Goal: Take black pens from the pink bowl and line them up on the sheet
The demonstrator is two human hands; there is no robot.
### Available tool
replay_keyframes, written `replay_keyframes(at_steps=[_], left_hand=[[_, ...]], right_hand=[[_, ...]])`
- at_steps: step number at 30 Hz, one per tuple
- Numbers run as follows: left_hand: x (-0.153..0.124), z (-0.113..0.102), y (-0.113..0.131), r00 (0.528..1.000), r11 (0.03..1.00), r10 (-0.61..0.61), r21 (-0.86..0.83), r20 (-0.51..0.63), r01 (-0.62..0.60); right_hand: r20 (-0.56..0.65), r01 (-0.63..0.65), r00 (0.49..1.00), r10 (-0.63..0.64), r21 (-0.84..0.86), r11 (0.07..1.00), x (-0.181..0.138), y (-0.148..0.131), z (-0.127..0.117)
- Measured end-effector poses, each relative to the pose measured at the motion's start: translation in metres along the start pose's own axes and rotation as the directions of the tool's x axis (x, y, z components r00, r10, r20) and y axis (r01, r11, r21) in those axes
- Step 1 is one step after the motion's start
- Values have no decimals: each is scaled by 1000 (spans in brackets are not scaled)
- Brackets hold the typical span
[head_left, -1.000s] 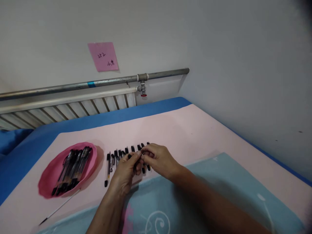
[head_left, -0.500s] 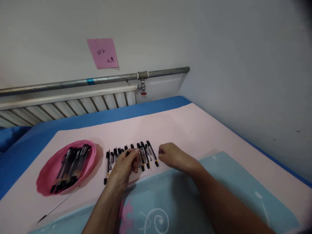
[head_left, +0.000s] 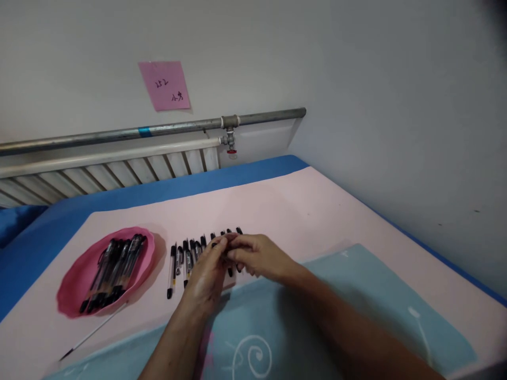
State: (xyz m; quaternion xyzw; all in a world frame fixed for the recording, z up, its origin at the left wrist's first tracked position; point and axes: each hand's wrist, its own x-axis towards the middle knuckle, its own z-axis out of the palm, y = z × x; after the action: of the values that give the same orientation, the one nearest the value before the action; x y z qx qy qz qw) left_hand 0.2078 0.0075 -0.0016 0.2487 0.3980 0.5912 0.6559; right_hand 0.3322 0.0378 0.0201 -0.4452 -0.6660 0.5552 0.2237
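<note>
Scanning L to R. Pink dish (head_left: 67, 303) sits well to the left of the L hand and holds a heap of black-capped pens (head_left: 114, 266). A thin white stick (head_left: 93, 333), poss. a refill, lies on the mat just beside the dish's near rim, apart from both hands.

Pen row (head_left: 186, 258): pens side by side, caps away from the wrists. The left part of the row shows clear of the L hand. The rest runs under the fingers of both hands, and a few cap ends show just beyond the knuckles.

L hand (head_left: 206, 277): palm down, fingers curled in, tips drawn to a pinch over the row. R hand (head_left: 257, 258): same pose, its tips meeting the L hand's tips. A dark bit shows at the meeting point, prob. a pen from the row, but it is blurred. Cannot tell whether either hand grips it or only touches it.

Pink mat (head_left: 277, 206) lies under the row and hands. Teal cloth (head_left: 356, 295) is under both forearms, wrist side.

Step in hand (judgement): two-handed fiddling with one pen at the right part of the row. The next move calls for a fine fingertip hold and low hands, w/o nudging the neighbouring pens out of line.
</note>
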Motion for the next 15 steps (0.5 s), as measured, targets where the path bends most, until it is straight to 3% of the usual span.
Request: replay_keyframes(at_steps=[4,7,11,15], left_hand=[[-2,4,-4,999,999,-25,-24,22,25],[-1,-1,3,999,1000,-7,17,-46,8],[4,-16,21,979,983,117,162,-169,-89],[13,-44,44,925,949,242,271,-292,-163]], right_hand=[[-5,50,999,-50,74,996,2,3,16],[-78,16,997,-10,71,997,8,11,5],[-367,-111,929,50,-148,983,23,31,-21],[-415,-197,909,30,-366,910,33,46,-29]])
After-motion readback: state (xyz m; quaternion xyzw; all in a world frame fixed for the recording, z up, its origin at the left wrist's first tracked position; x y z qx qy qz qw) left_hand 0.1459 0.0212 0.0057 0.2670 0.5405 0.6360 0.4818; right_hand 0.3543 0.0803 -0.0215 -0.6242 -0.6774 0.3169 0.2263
